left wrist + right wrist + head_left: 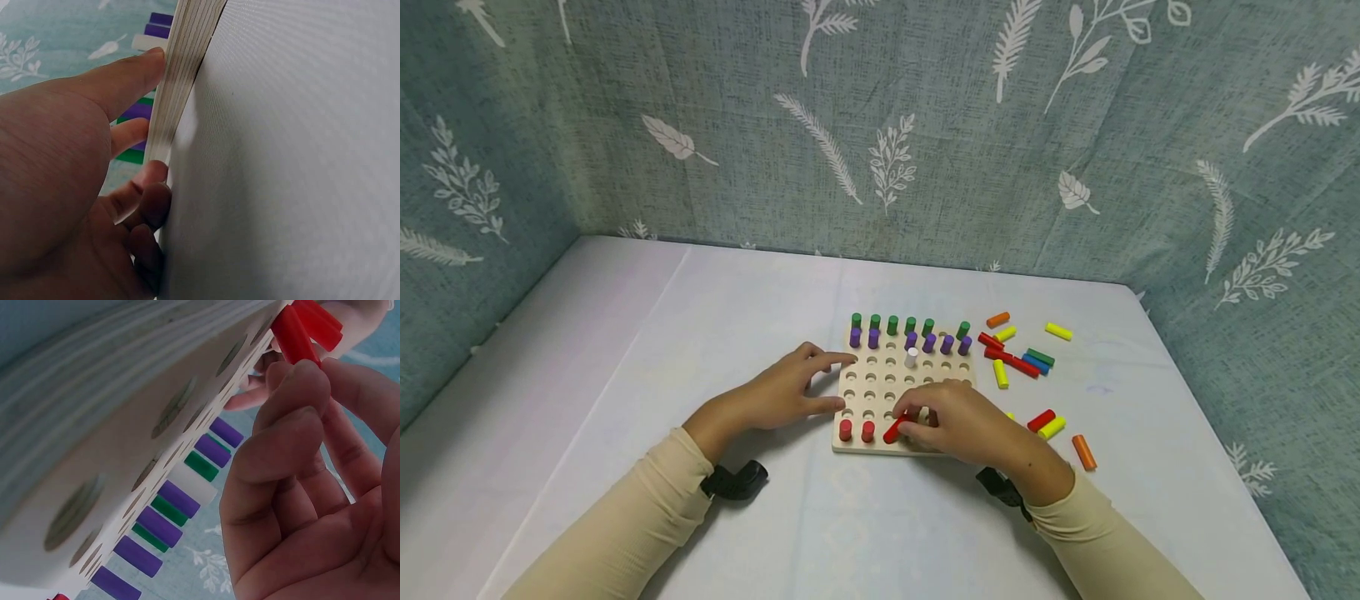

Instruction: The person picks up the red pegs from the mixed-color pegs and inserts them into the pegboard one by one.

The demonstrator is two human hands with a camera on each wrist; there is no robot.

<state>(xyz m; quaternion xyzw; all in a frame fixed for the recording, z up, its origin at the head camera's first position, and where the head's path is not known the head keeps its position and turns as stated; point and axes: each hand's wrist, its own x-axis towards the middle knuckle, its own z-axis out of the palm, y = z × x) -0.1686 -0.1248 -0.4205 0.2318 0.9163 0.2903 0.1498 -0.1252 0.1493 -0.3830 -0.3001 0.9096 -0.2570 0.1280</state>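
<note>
A pale wooden peg board (880,449) with rows of round holes lies on the table. My right hand (962,425) pinches a red peg (295,337) between thumb and fingertips. That peg leans, its lower end at the third front-row hole; I cannot tell whether it is inside. To its left stand two red pegs (868,431). My left hand (778,387) touches the board's left edge with extended index finger and thumb. Green pegs (892,325) line the far row, purple pegs (929,342) the row before it. A white peg (911,357) stands nearer.
Loose pegs lie right of the board: red ones (1026,367), yellow ones (1058,332), orange ones (1084,452), a blue peg (1036,364) and a green peg (1041,357). A leaf-patterned cloth (737,125) hangs behind the white-covered table (647,333).
</note>
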